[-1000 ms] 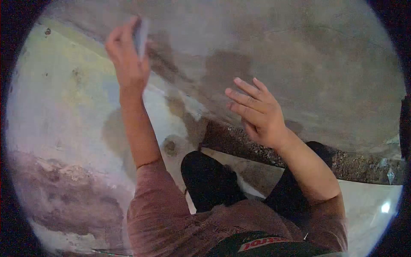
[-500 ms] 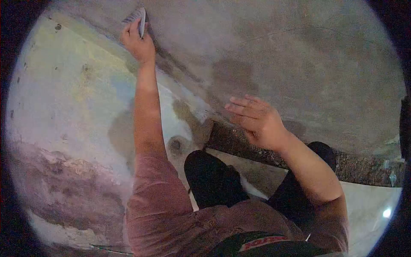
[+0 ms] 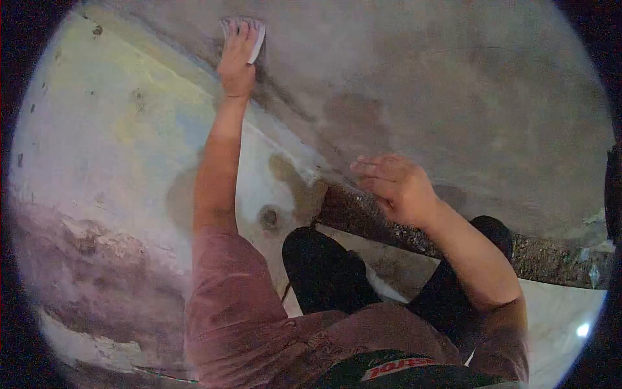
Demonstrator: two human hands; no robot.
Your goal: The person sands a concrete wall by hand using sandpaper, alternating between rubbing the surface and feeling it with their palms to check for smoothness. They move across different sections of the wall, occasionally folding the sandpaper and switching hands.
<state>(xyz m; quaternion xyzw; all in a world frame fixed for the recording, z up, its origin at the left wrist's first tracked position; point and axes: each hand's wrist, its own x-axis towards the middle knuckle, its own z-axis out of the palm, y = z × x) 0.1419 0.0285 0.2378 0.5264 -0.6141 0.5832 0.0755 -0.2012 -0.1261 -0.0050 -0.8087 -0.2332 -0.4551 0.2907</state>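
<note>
Left hand (image 3: 237, 59) grasping the pale pad (image 3: 258, 45), far left!
It's over the grey surface (image 3: 479, 110); nearer, rightward, the right hand (image 3: 403, 191) hovers released, fingers half-curled.

Left hand (image 3: 238, 61) far outstretched

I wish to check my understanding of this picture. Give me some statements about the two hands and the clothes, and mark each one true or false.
1. The left hand has a pale pad under its fingers. True.
2. The right hand holds a second pad. False: no object shows in it.
3. The trousers are dark. True.
4. The shirt is bright green. False: it is a dull reddish brown.
5. The left hand appears higher in the picture than the right hand. True.
</note>
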